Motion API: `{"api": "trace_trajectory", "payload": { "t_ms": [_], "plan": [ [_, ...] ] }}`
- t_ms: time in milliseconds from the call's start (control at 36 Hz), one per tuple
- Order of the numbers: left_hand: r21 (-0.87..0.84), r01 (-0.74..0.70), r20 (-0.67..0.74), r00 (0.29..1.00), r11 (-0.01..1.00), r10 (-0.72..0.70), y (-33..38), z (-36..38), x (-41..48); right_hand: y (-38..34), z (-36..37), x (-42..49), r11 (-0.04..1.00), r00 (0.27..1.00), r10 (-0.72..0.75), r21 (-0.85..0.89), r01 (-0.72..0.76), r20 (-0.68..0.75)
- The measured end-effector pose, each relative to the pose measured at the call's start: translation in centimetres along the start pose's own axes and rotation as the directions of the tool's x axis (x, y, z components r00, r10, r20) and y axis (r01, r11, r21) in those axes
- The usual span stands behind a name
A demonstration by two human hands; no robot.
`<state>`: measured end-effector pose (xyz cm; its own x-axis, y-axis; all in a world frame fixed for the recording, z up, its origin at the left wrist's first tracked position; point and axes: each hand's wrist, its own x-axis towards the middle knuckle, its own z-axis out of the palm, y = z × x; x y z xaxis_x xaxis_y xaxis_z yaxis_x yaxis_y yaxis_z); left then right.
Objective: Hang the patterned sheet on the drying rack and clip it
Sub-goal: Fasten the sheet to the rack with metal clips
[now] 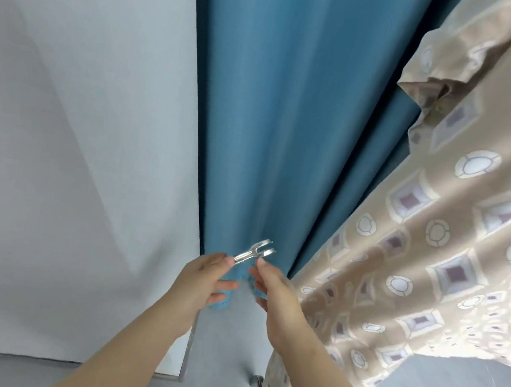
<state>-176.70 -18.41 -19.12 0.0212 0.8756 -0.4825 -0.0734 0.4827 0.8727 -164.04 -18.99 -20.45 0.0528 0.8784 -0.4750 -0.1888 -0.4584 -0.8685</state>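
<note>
The patterned sheet [456, 239], beige with white circles and purple squares, hangs down the right side and hides the rack under it. A bunched fold of it sits at the upper right. My left hand [203, 280] pinches the handle end of a metal clip [252, 253], whose forked jaws point up and right. My right hand [273, 296] is just right of the clip, its fingertips close to the jaws; whether they touch is unclear. Both hands are left of the sheet, apart from it.
A blue curtain [290, 116] hangs straight ahead behind my hands. A white wall [70, 136] fills the left. Grey floor [229, 336] lies below, with a small wheel [255, 381] of the rack showing at the sheet's lower edge.
</note>
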Motion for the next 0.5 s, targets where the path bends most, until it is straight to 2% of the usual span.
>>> {"api": "trace_trajectory", "payload": {
  "t_ms": [111, 250, 361, 500],
  "plan": [
    [0.028, -0.084, 0.086, 0.993, 0.996, 0.081, 3.0, -0.8, 0.4, -2.2, 1.8, -0.5, 0.987, 0.986, -0.152, 0.041, 0.156, -0.074],
    [0.105, -0.261, 0.173, 0.955, 0.96, 0.241, 5.5, -1.8, 0.0, -4.3, 3.9, -1.5, 0.953, 0.943, -0.288, 0.05, 0.299, -0.166],
    [0.146, -0.338, 0.285, 0.914, 0.93, 0.288, 7.0, -1.7, -1.0, -5.7, 5.0, -3.2, 0.923, 0.917, -0.356, 0.085, 0.375, -0.177],
    [0.164, -0.399, 0.384, 0.868, 0.902, 0.314, 8.1, -1.5, -2.4, -6.7, 5.5, -5.2, 0.886, 0.853, -0.416, 0.071, 0.459, -0.315]
  ]
}}
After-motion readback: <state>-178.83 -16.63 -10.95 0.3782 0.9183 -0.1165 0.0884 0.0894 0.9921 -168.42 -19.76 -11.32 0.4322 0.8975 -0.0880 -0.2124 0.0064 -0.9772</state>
